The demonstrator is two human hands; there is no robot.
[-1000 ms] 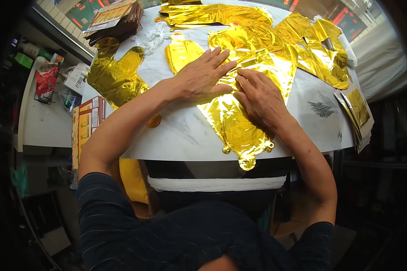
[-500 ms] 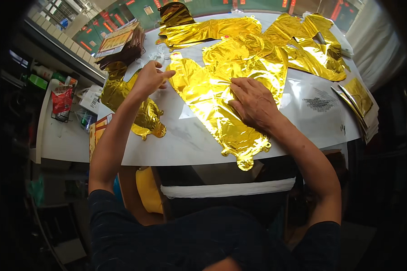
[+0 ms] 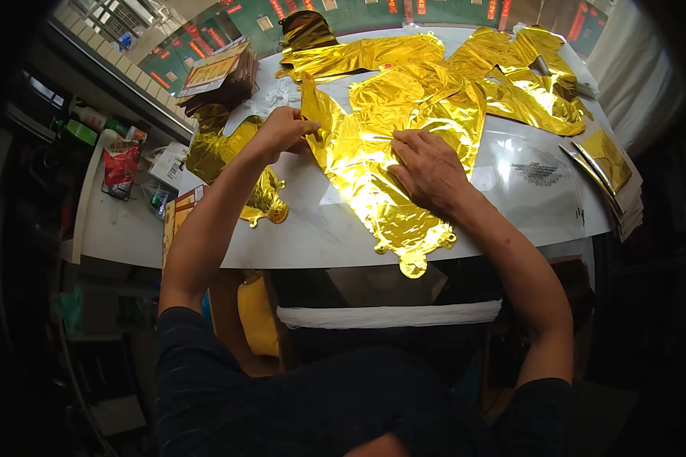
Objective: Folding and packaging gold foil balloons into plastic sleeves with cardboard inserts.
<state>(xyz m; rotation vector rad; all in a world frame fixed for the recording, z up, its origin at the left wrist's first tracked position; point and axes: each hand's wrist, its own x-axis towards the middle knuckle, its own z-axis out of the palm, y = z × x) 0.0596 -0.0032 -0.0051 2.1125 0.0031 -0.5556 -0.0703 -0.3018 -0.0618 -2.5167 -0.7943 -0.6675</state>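
Observation:
A flat, uninflated gold foil balloon (image 3: pixel 370 190) lies across the middle of the table, its tabbed end hanging a little past the near edge. My left hand (image 3: pixel 286 131) has its thumb and fingers closed on the balloon's upper left edge, where the foil is lifted and folded up. My right hand (image 3: pixel 432 169) rests palm down on the middle of the same balloon, fingers stretched out. Under my left forearm a smaller gold foil piece (image 3: pixel 215 154) is partly hidden.
More gold foil balloons (image 3: pixel 373 52) lie at the back, and others (image 3: pixel 526 95) at the back right. A stack of printed packets (image 3: pixel 219 75) stands back left. Clear plastic sleeves (image 3: pixel 533 175) and gold packs (image 3: pixel 608 164) lie right. White strands (image 3: pixel 389 314) hang below the near edge.
My left hand has moved right and taken hold of the balloon's left edge, folding it up. My right hand stays in place on the foil. The view has shifted slightly.

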